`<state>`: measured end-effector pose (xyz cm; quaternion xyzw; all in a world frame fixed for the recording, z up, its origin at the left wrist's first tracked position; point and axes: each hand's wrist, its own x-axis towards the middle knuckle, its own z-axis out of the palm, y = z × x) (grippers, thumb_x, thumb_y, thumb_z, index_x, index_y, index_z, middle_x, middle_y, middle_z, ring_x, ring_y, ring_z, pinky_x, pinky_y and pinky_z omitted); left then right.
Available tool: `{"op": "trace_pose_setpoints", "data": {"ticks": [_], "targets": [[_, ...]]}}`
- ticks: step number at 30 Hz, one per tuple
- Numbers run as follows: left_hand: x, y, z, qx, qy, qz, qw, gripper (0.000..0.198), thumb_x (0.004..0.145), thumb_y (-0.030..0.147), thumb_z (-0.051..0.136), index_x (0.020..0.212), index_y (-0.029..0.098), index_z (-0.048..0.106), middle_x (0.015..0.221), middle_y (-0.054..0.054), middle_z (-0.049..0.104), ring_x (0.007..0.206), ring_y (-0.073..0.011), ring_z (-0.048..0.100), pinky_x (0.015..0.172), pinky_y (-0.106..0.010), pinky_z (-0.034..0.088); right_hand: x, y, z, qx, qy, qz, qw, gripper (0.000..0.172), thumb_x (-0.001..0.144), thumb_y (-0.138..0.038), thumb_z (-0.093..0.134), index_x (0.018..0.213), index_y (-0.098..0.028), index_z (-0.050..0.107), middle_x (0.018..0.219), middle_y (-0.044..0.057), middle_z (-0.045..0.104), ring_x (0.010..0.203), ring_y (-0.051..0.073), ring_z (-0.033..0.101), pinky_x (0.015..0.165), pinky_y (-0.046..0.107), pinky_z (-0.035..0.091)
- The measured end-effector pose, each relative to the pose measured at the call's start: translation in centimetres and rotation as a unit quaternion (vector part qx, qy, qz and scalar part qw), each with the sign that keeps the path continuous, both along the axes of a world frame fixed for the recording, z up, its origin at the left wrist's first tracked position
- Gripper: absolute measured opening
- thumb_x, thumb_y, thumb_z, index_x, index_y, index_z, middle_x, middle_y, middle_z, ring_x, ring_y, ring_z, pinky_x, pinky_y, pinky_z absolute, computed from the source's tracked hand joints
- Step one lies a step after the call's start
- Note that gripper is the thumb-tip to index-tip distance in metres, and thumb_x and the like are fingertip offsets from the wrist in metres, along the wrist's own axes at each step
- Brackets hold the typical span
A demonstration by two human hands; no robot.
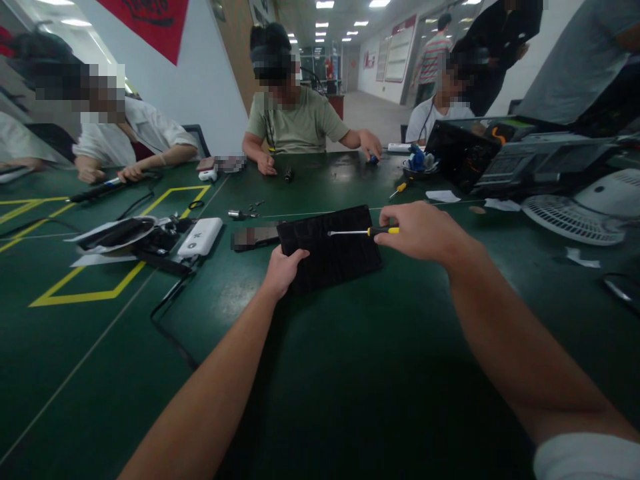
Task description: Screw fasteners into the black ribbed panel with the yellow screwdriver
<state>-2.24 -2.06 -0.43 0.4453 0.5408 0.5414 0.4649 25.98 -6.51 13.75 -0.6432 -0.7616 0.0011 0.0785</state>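
Note:
My left hand (286, 269) grips the left edge of a flat black rectangular panel (345, 261), thumb on top, and holds it tilted over the green table (320, 373). What the panel belongs to cannot be made out. In my right hand (417, 230) is a screwdriver (353, 233) with a black and yellow handle, fingers closed round the handle. Its metal shaft points left across the panel; whether the tip touches the surface is unclear. Behind the panel's left side lies a dark flat object (255, 236), partly hidden.
At left lie a white power bank (201, 237) and a tangle of black parts (135, 237). Small metal pieces (243, 214) and another yellow screwdriver (399, 190) lie farther back. A white fan (575, 217) and opened equipment (520, 157) stand at right. Several people sit around the table.

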Motion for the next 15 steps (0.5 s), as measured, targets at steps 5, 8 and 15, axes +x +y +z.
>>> {"op": "trace_pose_setpoints", "data": {"ticks": [5,8,15], "targets": [[0.07,-0.14,0.19,-0.005,-0.002,-0.001,1.0,0.037,0.056,0.033,0.085,0.088,0.019,0.072,0.089,-0.005,0.077,0.086,-0.0263,0.072,0.084,-0.04,0.059,0.17,0.18,0.02,-0.009,0.002,0.0,1.0,0.035,0.091,-0.053,0.065,0.108,-0.026,0.079,0.102,0.012,0.078,0.093,0.032,0.069,0.071,0.04,0.043],[0.08,-0.22,0.29,-0.003,-0.001,-0.002,1.0,0.038,0.056,0.032,0.085,0.089,0.019,0.073,0.089,-0.005,0.077,0.088,-0.0269,0.073,0.085,-0.04,0.059,0.23,0.27,0.07,-0.006,0.005,0.005,1.0,0.034,0.092,-0.052,0.065,0.106,-0.025,0.081,0.101,0.012,0.078,0.094,0.033,0.069,0.072,0.041,0.045],[0.13,-0.26,0.26,-0.004,-0.005,0.001,1.0,0.037,0.057,0.032,0.085,0.088,0.018,0.074,0.087,-0.005,0.077,0.087,-0.0264,0.074,0.086,-0.041,0.06,0.44,0.31,-0.03,-0.001,0.003,0.022,1.0,0.038,0.094,-0.054,0.062,0.103,-0.024,0.083,0.102,0.014,0.079,0.097,0.034,0.07,0.074,0.042,0.046]]}}
